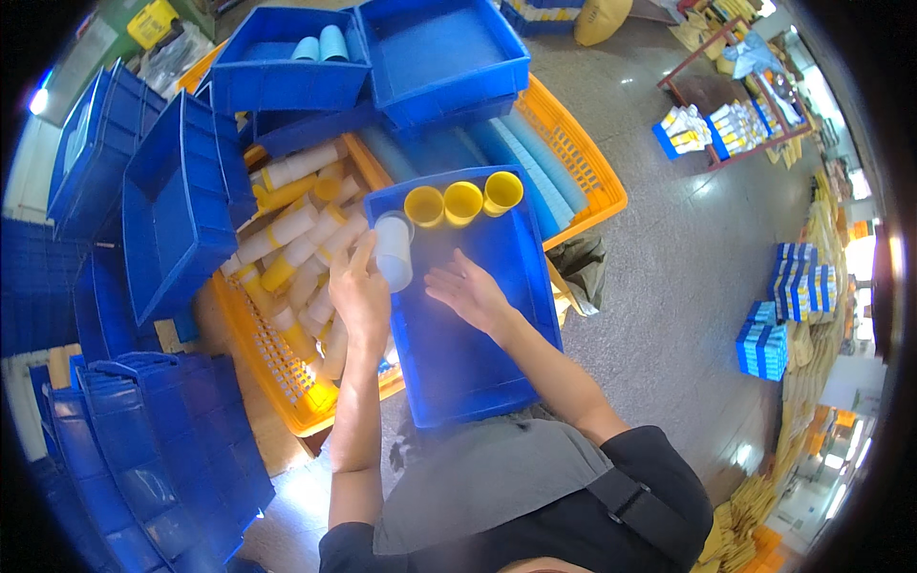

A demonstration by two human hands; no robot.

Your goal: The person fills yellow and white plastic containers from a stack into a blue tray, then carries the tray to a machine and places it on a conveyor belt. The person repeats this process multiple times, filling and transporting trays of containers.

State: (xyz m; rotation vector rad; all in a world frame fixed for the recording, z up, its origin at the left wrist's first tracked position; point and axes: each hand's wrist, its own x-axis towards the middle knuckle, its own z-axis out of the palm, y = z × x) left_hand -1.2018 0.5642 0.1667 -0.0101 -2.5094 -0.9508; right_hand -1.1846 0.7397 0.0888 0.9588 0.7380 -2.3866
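My left hand (pixel 359 291) grips a whitish, translucent plastic cup (pixel 394 256) over the left wall of a blue plastic bin (pixel 478 372). Fingers stretched out and holding nothing, my right hand (pixel 470 292) is above the bin, a little right of the cup. Three yellow cups (pixel 463 204) stand in a row along the bin's far end, their round openings showing. Left of my left hand, an orange crate (pixel 287 382) is heaped with white and yellow cups (pixel 291 229), many nested into long stacks.
Blue bins (pixel 444 53) stand beyond the crates, one holding light blue cups (pixel 332 44). More blue bins (pixel 181 215) are stacked at the left. A second orange crate (pixel 607 196) holds long light blue stacks (pixel 535 172). Packed blue bins (pixel 762 344) sit on the grey floor (pixel 659 277) at right.
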